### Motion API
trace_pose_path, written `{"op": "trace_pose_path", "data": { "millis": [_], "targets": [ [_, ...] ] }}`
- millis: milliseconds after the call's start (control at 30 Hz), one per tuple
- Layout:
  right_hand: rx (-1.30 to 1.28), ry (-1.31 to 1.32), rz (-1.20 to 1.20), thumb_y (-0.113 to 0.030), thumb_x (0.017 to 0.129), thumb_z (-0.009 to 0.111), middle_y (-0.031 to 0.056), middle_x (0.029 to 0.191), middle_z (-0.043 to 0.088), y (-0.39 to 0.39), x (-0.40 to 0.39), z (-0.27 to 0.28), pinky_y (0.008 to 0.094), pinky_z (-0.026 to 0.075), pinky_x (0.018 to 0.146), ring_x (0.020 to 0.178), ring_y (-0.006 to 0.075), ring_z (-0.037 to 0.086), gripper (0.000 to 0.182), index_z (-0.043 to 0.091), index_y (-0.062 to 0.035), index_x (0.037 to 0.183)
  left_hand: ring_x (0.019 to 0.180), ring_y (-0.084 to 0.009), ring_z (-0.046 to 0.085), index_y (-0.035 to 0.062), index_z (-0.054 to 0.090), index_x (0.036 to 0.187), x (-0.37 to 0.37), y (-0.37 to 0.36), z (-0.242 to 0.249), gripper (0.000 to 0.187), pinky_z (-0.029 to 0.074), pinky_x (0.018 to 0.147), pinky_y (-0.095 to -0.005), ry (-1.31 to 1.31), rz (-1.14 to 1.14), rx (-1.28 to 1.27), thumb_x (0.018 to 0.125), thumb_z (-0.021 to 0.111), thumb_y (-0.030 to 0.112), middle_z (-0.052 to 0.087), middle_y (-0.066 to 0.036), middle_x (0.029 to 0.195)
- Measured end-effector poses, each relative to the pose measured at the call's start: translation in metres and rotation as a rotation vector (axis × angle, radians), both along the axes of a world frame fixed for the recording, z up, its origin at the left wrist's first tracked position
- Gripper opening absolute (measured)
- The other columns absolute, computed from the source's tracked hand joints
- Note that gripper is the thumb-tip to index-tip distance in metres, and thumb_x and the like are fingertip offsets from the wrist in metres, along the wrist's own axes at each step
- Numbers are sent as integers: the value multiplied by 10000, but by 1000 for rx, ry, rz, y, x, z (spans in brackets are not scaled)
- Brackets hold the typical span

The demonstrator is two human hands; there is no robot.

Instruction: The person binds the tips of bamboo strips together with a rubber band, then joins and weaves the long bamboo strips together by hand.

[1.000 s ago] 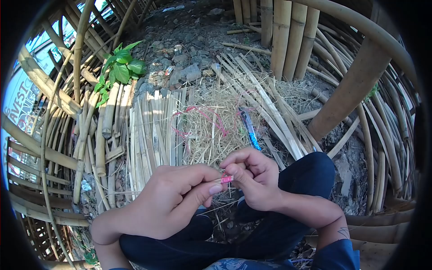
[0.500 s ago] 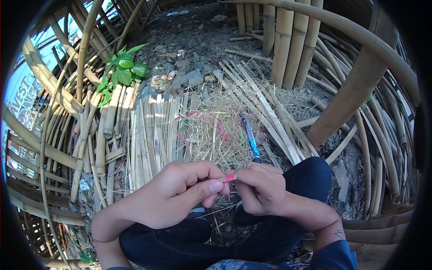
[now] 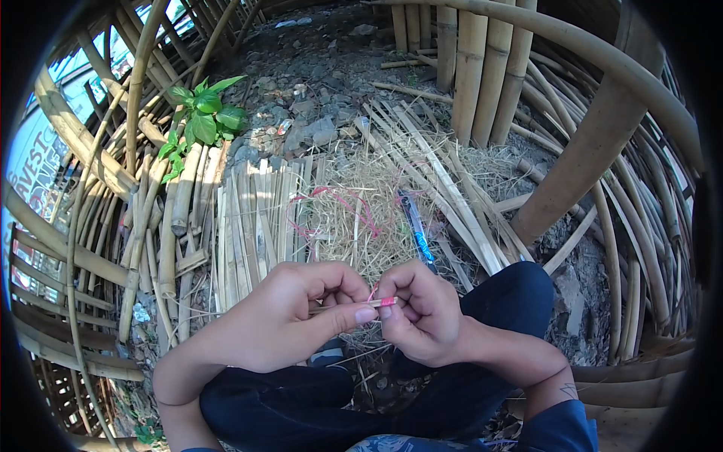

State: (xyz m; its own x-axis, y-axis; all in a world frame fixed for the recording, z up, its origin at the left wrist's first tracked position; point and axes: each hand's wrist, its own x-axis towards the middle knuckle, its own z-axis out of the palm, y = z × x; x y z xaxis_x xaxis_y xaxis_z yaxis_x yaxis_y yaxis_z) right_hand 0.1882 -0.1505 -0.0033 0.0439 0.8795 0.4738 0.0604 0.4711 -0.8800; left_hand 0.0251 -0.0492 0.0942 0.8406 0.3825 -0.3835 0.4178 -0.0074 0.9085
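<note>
My left hand (image 3: 282, 324) is closed, with thumb and fingers pinching thin bamboo sticks (image 3: 321, 308) that point to the right. Pink string (image 3: 387, 301) is wound round the sticks near their right end, and a loose bit of it rises between my hands. My right hand (image 3: 425, 316) is closed at that end, thumb and forefinger seeming to pinch the string; its other fingers curl in. More loose pink string (image 3: 369, 222) lies ahead on a pile of bamboo shavings (image 3: 343, 245). A long, slim object with blue wrapping (image 3: 416, 230) rests on the shavings.
Split bamboo strips (image 3: 252, 226) lie left of the shavings, and longer strips (image 3: 444, 188) to the right. Thick bamboo poles (image 3: 587, 143) stand at the right. A green plant (image 3: 205, 113) grows at the left, before stony ground (image 3: 301, 113). My bent legs (image 3: 279, 403) are beneath my hands.
My right hand has shifted slightly left and its fingers have turned, so the pink-wrapped stick end now shows more. A loop of string now stands up between the hands. My left hand stays nearly in place.
</note>
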Motion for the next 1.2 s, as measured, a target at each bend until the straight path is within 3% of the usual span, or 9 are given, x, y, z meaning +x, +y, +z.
{"op": "trace_pose_path", "data": {
  "millis": [200, 400, 500, 633, 833, 933, 1000, 1100, 1200],
  "targets": [
    [-140, 198, 178, -73, 954, 499, -55, 701, 424, 1, 0, -5, 196, 304, 514, 585, 5, 353, 126, 438, -11, 1046, 791, -35, 568, -32, 603, 1011, -4, 5, 3, 148, 482, 700, -184, -28, 8, 108, 886, 649, 33, 615, -13, 852],
    [-279, 507, 328, -102, 1000, 430, -24, 856, 481, 2, 1, 2, 188, 326, 568, 682, -1, 394, 91, 433, -36, 1063, 764, -51, 596, -45, 598, 1038, -3, -3, 1, 163, 481, 633, -192, -129, -11, 542, 890, 626, 19, 634, -48, 837],
    [-276, 481, 314, -116, 1005, 422, -15, 884, 509, 3, 2, 4, 188, 340, 593, 709, 3, 414, 101, 434, -35, 1064, 793, -68, 618, -56, 593, 1069, -1, -5, 2, 183, 495, 638, -204, -134, 41, 470, 900, 604, 13, 654, -84, 875],
    [-255, 520, 389, -115, 1003, 431, -4, 900, 523, 4, 6, -1, 195, 361, 615, 718, 14, 428, 109, 437, -31, 1071, 808, -77, 619, -60, 584, 1098, -2, -4, -7, 197, 499, 662, -205, -228, -53, 639, 914, 580, 13, 648, -87, 887],
    [-290, 430, 242, -110, 985, 458, -1, 879, 520, 4, 5, -2, 205, 396, 674, 751, 37, 472, 111, 452, -19, 1049, 818, -71, 590, -60, 571, 1049, 0, -7, -3, 153, 490, 685, -214, -137, 22, 404, 931, 564, 37, 619, -63, 884],
    [-234, 167, 20, -99, 922, 543, 66, 943, 517, 8, 6, -5, 256, 414, 752, 848, 116, 511, 139, 484, -12, 1014, 805, -68, 565, -56, 559, 1028, 1, -6, -4, 130, 482, 693, -221, -102, 15, 359, 940, 547, 39, 598, -53, 874],
    [162, -379, -330, -82, 831, 624, 136, 1013, 486, 14, 9, -1, 327, 411, 821, 948, 225, 505, 223, 505, -8, 1005, 799, -67, 550, -53, 551, 1026, 0, -4, -8, 123, 476, 700, -224, -107, 4, 351, 944, 535, 37, 585, -48, 868],
    [187, -436, -362, -48, 767, 664, 166, 1049, 456, 13, 8, 2, 370, 403, 854, 1006, 301, 477, 278, 519, -13, 1002, 814, -71, 537, -50, 537, 1030, -1, -4, -13, 112, 463, 723, -231, -146, 29, 282, 949, 514, 25, 571, -47, 885],
    [265, -310, -515, -29, 725, 707, 136, 1013, 477, 15, -4, -4, 366, 407, 803, 937, 277, 511, 287, 543, -37, 960, 831, -73, 533, -50, 529, 1037, 1, -3, -12, 108, 457, 751, -231, -125, 8, 256, 954, 497, 12, 568, -47, 906]
  ]
}}
